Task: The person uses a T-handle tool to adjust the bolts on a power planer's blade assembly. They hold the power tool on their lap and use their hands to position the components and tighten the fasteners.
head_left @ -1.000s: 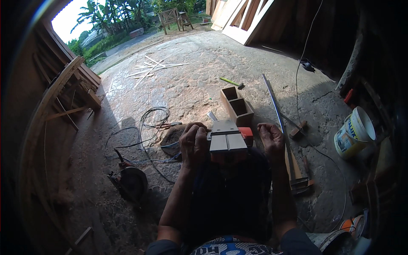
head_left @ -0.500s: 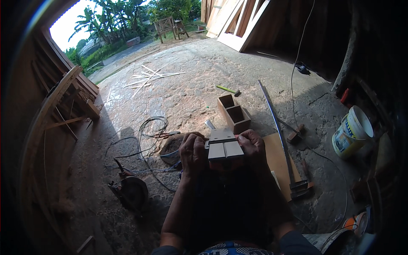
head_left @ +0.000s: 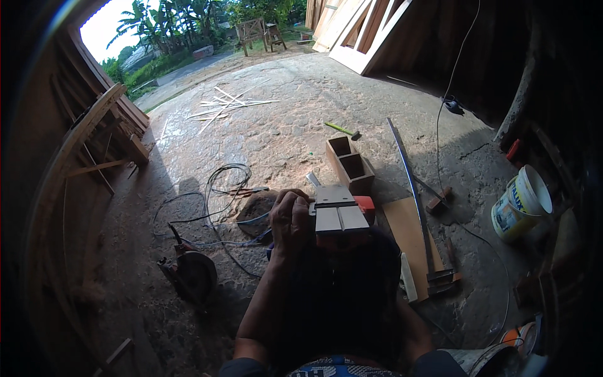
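Observation:
An upturned electric hand planer (head_left: 341,219) is in front of me, its pale flat sole facing up. A dark slot crosses the sole and a groove runs down its nearer part. Part of the red body shows at the right side. My left hand (head_left: 290,220) is closed round the planer's left side, fingers curled. My right forearm (head_left: 411,330) comes in from the lower edge and fades into the dark over my lap; its hand is hidden there. Just beyond the planer stands an open wooden box (head_left: 359,183) with two compartments.
On the rough floor lie a green-handled hammer (head_left: 342,131), a long bar clamp (head_left: 411,182), a brown sheet (head_left: 397,220) and a circular saw (head_left: 196,276). Cables (head_left: 210,188) loop at the left. A white bucket (head_left: 512,210) stands at the right. Thin wood strips (head_left: 229,108) lie farther off.
My right hand has left the planer's right side and dropped back into the dark, exposing the red body. My left hand has stayed on the planer. The view has shifted slightly.

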{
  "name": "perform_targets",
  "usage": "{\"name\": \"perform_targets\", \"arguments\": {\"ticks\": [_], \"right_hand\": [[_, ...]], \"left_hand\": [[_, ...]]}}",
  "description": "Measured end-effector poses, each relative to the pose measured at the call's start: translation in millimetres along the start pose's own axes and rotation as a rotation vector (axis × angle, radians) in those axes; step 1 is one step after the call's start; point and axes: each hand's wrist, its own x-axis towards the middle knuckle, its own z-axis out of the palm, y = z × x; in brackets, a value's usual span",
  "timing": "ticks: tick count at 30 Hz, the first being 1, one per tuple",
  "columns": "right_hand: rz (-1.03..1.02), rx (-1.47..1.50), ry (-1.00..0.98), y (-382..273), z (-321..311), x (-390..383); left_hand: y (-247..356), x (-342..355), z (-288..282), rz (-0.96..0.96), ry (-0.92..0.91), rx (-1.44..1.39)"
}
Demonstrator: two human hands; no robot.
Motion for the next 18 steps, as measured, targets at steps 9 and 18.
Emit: {"name": "perform_targets", "arguments": {"ticks": [9, 18], "right_hand": [[-0.186, 0.412, 0.236, -43, -38, 5], [-0.847, -0.003, 0.19, -329, -143, -82]], "left_hand": [[-6, -21, 1, 0.237, 0.09, 0.053], [2, -43, -4, 0.214, 0.109, -0.035]]}}
